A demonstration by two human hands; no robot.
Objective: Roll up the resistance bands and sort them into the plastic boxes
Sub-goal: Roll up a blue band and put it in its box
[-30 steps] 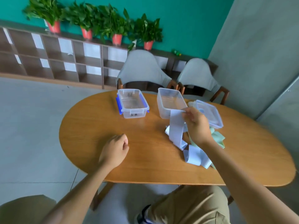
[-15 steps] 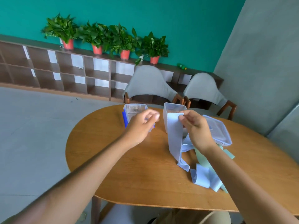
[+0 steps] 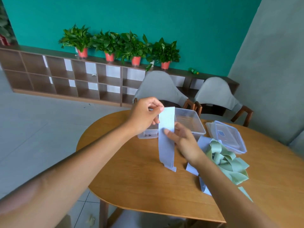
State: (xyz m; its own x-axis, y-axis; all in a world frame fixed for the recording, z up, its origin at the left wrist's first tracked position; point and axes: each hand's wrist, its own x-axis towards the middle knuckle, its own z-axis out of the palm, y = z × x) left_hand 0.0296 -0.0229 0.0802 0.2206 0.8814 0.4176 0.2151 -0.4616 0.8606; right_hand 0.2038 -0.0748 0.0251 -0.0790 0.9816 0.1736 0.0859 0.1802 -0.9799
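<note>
A pale blue resistance band (image 3: 166, 142) hangs upright above the wooden table (image 3: 139, 178). My left hand (image 3: 144, 116) pinches its top left corner between thumb and fingers. My right hand (image 3: 182, 140) holds the band lower down, thumb across its front. The band's tail trails down to the table and runs under my right forearm. A green band (image 3: 228, 162) lies in a loose heap to the right. Two clear plastic boxes stand behind: one (image 3: 190, 120) open, the other (image 3: 148, 133) mostly hidden by my left hand.
Clear lids (image 3: 228, 137) lie stacked at the right, beyond the green band. Two grey chairs (image 3: 159, 89) stand at the table's far side. A low shelf unit with potted plants (image 3: 108, 45) lines the teal wall.
My left hand rose from the table and took the band's top corner. My right hand slid lower on the band. The camera tilted up and moved to the left.
</note>
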